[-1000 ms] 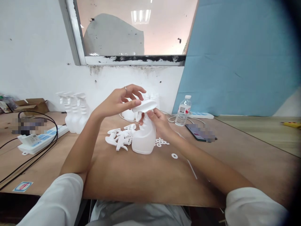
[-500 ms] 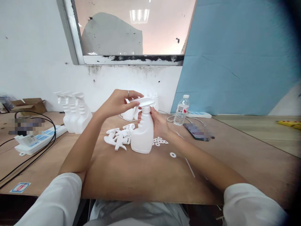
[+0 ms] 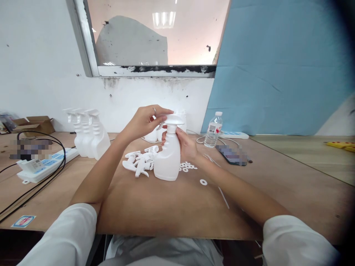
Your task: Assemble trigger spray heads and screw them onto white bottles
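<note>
A white spray bottle [image 3: 167,159] stands upright on the brown table in front of me, a white trigger sprayer head [image 3: 174,119] on its neck. My left hand [image 3: 148,119], with a ring on one finger, grips the sprayer head from the left between thumb and fingers. Around the bottle's neck and upper side, my right hand [image 3: 186,143] is closed; some of its fingers are hidden behind the bottle. Loose trigger sprayer heads [image 3: 141,161] lie in a pile just left of the bottle. Several flat white ring washers [image 3: 187,167] lie to its right, with a single washer [image 3: 203,182] nearer me.
Spray bottles with heads [image 3: 91,136] stand in a group at the left, beside a power strip [image 3: 47,166] and black cables. More white bottles are partly hidden behind my hands. A water bottle [image 3: 213,130], a phone [image 3: 230,154] and a thin white tube [image 3: 223,197] lie rightward.
The sprayer head has turned on the bottle's neck, and my left hand has moved slightly right with it. My right hand keeps its hold; the bottle stays in place.
</note>
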A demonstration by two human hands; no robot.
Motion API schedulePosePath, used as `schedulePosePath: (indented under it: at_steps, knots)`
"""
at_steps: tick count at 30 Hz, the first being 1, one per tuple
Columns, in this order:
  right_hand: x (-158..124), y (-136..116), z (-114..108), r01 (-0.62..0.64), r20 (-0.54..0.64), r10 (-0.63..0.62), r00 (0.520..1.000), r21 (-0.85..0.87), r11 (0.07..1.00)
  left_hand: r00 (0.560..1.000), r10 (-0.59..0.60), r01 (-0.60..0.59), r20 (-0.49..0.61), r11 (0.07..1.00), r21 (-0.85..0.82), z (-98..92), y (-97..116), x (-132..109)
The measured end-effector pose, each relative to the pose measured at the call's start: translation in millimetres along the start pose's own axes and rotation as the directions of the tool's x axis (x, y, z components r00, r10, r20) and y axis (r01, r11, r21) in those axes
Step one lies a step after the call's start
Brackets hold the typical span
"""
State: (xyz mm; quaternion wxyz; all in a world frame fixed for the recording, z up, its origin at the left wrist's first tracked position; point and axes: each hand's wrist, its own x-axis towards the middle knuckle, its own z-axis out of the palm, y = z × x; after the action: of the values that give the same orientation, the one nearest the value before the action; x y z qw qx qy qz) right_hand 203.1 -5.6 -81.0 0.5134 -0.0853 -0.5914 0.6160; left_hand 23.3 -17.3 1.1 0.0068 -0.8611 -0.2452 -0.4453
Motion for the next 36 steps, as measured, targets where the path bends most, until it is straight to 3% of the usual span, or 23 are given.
schedulePosePath:
  at_steps: [10, 17, 20, 36]
  knots:
    - [0.3, 3.4, -3.2, 0.061, -0.040, -0.066, 0.997, -0.124, 0.990, 1.000, -0.013, 0.014, 0.019, 0.998, -0.054, 1.0, -5.0, -0.3]
    - [-0.3, 1.6, -0.1, 0.055, -0.031, -0.057, 0.998, -0.070, 0.996, 0.999, -0.033, 0.032, 0.014, 0.997, 0.064, 0.9, 3.3, -1.2]
    - [0.0, 1.6, 1.3, 0.072, -0.067, -0.082, 0.994, -0.139, 0.988, 0.999, -0.037, 0.036, 0.023, 0.999, 0.036, 0.9, 3.4, -1.5]
    - [-1.0, 0.1, 5.1, 0.086, -0.059, -0.098, 0.993, -0.177, 0.980, 0.997, -0.067, 0.070, 0.050, 0.996, -0.061, -3.5, 5.9, -2.1]
